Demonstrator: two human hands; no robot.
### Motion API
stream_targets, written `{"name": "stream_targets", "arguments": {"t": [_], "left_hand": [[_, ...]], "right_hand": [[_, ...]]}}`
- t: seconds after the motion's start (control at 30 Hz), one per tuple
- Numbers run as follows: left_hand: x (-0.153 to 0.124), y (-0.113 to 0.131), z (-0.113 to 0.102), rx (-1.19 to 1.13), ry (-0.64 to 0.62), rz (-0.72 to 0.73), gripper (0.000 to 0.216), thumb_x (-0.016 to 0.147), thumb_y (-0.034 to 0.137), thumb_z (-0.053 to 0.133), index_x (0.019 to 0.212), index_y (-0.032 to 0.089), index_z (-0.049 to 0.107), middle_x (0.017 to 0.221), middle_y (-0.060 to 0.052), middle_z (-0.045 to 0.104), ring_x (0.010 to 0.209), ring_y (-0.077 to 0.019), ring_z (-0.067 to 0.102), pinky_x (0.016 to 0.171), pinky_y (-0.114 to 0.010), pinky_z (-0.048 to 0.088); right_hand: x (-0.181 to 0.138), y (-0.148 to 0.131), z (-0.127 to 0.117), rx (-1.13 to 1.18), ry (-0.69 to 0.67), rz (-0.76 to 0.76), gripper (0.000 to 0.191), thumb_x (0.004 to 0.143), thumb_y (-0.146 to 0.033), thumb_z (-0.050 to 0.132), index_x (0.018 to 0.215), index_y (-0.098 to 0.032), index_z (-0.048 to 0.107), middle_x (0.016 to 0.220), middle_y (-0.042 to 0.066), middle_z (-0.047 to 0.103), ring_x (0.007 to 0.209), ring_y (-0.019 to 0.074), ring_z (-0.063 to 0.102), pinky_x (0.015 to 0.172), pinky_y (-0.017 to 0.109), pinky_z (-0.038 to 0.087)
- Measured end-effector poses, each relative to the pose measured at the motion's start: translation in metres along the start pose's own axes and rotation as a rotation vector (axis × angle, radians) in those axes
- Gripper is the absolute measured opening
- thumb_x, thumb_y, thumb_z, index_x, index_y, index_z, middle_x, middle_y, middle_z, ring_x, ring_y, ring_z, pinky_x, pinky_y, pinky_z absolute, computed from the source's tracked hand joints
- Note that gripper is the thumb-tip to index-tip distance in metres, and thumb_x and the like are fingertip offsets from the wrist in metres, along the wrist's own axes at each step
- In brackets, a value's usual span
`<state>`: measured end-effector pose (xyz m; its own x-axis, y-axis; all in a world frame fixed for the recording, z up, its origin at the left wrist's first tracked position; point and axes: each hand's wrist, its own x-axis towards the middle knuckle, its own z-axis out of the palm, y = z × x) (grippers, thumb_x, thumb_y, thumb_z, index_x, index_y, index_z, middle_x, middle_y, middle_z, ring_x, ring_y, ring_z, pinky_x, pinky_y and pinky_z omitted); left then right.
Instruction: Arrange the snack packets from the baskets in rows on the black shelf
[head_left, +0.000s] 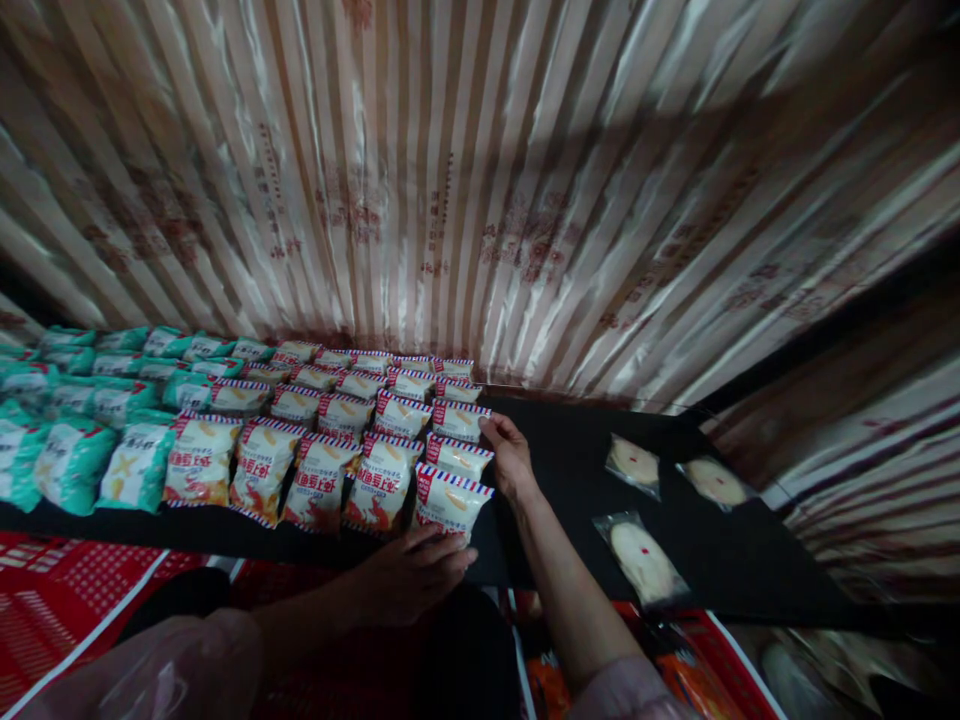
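Observation:
Rows of snack packets lie on a black shelf [570, 470]. The white packets with red and blue striped edges [375, 480] fill the middle, and the teal packets [71, 460] fill the left. My right hand [510, 455] rests at the right end of the rows, its fingers curled on the edge of a striped packet [459, 420]. My left hand [416, 570] lies flat at the shelf's front edge, fingers stretched, its fingertips just below the nearest striped packet [450, 500].
Three clear bags with round pale cakes [641, 560] lie on the shelf's right part. A striped satin curtain [480, 180] hangs behind. Red crates [60, 600] stand below on the left, and more packaged goods [705, 670] sit below on the right.

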<state>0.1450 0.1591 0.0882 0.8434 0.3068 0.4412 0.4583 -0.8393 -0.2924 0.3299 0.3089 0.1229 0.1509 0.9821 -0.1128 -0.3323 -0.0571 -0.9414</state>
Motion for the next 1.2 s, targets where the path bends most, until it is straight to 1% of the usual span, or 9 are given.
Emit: {"name": "stream_targets", "arguments": {"t": [0.27,0.37,0.5,0.6,0.7,0.77,0.87,1.0,1.2], "left_hand": [[0.002,0.001,-0.001,-0.017,-0.039,-0.028,0.033,0.091,0.023,0.044,0.121,0.017,0.054,0.149,-0.004,0.032,0.138,-0.0226,0.023,0.114,-0.040,0.022],[0.002,0.002,0.001,-0.027,-0.045,-0.044,0.033,0.091,0.024,0.044,0.121,0.017,0.055,0.149,-0.003,0.032,0.138,-0.0224,0.023,0.115,-0.040,0.021],[0.001,0.002,0.004,-0.052,-0.048,-0.049,0.034,0.091,0.024,0.042,0.122,0.016,0.054,0.149,-0.004,0.033,0.138,-0.0227,0.022,0.115,-0.041,0.020],[0.000,0.002,0.004,-0.050,-0.038,-0.056,0.035,0.091,0.023,0.041,0.123,0.015,0.053,0.149,-0.005,0.033,0.139,-0.0225,0.021,0.114,-0.041,0.021],[0.000,0.002,0.004,-0.044,-0.034,-0.055,0.036,0.092,0.024,0.041,0.125,0.015,0.052,0.149,-0.005,0.034,0.138,-0.0225,0.022,0.113,-0.041,0.024],[0.000,0.003,0.004,-0.038,-0.041,-0.057,0.036,0.092,0.024,0.042,0.126,0.016,0.052,0.149,-0.004,0.034,0.139,-0.0221,0.022,0.112,-0.041,0.024],[0.000,0.004,0.004,-0.042,-0.074,-0.073,0.035,0.092,0.026,0.042,0.124,0.018,0.053,0.148,-0.002,0.034,0.138,-0.0208,0.023,0.112,-0.040,0.024],[0.003,0.003,0.004,-0.077,-0.085,-0.075,0.034,0.091,0.026,0.041,0.120,0.016,0.057,0.145,-0.005,0.040,0.136,-0.0217,0.028,0.111,-0.042,0.024],[0.003,-0.001,0.005,-0.110,-0.005,-0.054,0.036,0.089,0.027,0.043,0.119,0.013,0.057,0.141,-0.008,0.045,0.134,-0.0243,0.034,0.109,-0.044,0.029]], "right_hand": [[-0.002,0.003,0.002,0.076,0.015,-0.008,0.033,0.051,-0.039,0.082,0.073,-0.023,0.064,0.063,-0.007,0.061,0.054,0.0105,0.052,0.060,0.027,0.043],[-0.003,0.003,0.002,0.052,0.028,-0.014,0.034,0.050,-0.040,0.082,0.073,-0.022,0.064,0.065,-0.006,0.063,0.057,0.0110,0.053,0.061,0.027,0.043],[-0.006,0.004,-0.001,0.015,0.034,-0.012,0.038,0.053,-0.043,0.080,0.080,-0.022,0.065,0.071,-0.004,0.065,0.062,0.0125,0.055,0.066,0.029,0.045],[-0.016,0.005,-0.007,-0.038,0.048,-0.054,0.037,0.058,-0.046,0.077,0.082,-0.021,0.065,0.076,-0.002,0.065,0.067,0.0131,0.056,0.068,0.029,0.044],[-0.034,0.007,-0.015,-0.142,0.058,-0.109,0.036,0.063,-0.048,0.074,0.085,-0.021,0.066,0.081,-0.001,0.065,0.070,0.0130,0.055,0.069,0.028,0.044],[-0.045,0.010,-0.021,-0.166,0.039,-0.110,0.035,0.066,-0.048,0.072,0.088,-0.021,0.065,0.086,0.000,0.065,0.072,0.0133,0.056,0.070,0.029,0.045],[-0.056,0.012,-0.025,-0.196,-0.024,-0.108,0.035,0.064,-0.043,0.075,0.090,-0.022,0.065,0.083,-0.001,0.065,0.074,0.0144,0.056,0.072,0.028,0.045],[-0.059,0.012,-0.019,-0.185,-0.094,-0.072,0.032,0.061,-0.040,0.077,0.084,-0.022,0.064,0.076,-0.003,0.063,0.068,0.0135,0.055,0.066,0.027,0.044],[-0.058,0.020,-0.010,-0.134,-0.042,-0.083,0.029,0.063,-0.041,0.075,0.081,-0.023,0.061,0.071,-0.005,0.060,0.061,0.0108,0.051,0.060,0.024,0.041]]}}
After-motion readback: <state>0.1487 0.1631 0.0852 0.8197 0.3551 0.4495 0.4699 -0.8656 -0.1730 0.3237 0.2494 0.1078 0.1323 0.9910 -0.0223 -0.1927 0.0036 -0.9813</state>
